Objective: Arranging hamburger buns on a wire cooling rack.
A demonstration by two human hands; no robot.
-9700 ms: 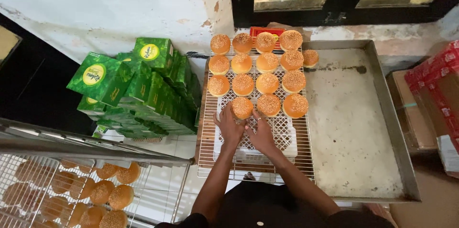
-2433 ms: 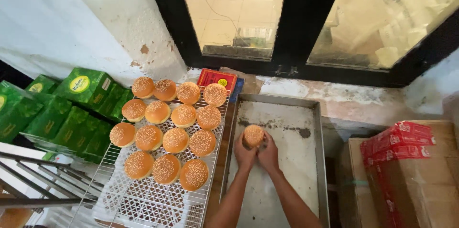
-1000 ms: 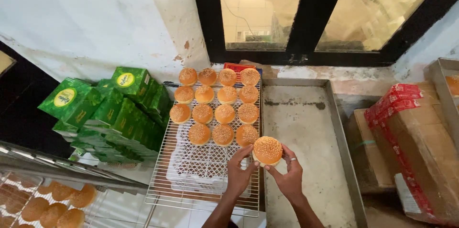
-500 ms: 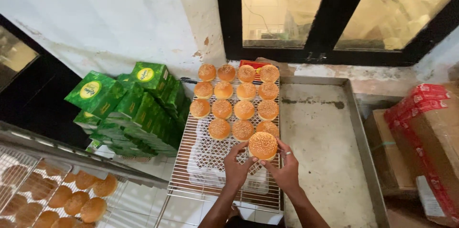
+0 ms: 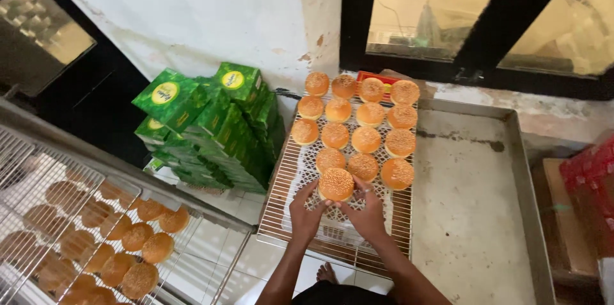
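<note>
Far left of the hands, a wire shelf point(image 5: 77, 215) is filled with sesame buns, and green boxes point(image 5: 211, 126) are stacked nearer. A bun point(image 5: 336, 184) is gripped between the left hand point(image 5: 307, 212) and right hand point(image 5: 368, 215), held just over the rack point(image 5: 288, 215) at the open spot extending the rows point(image 5: 358, 126) beyond it. To the right, a bare steel tray point(image 5: 473, 215) is seen.
</note>
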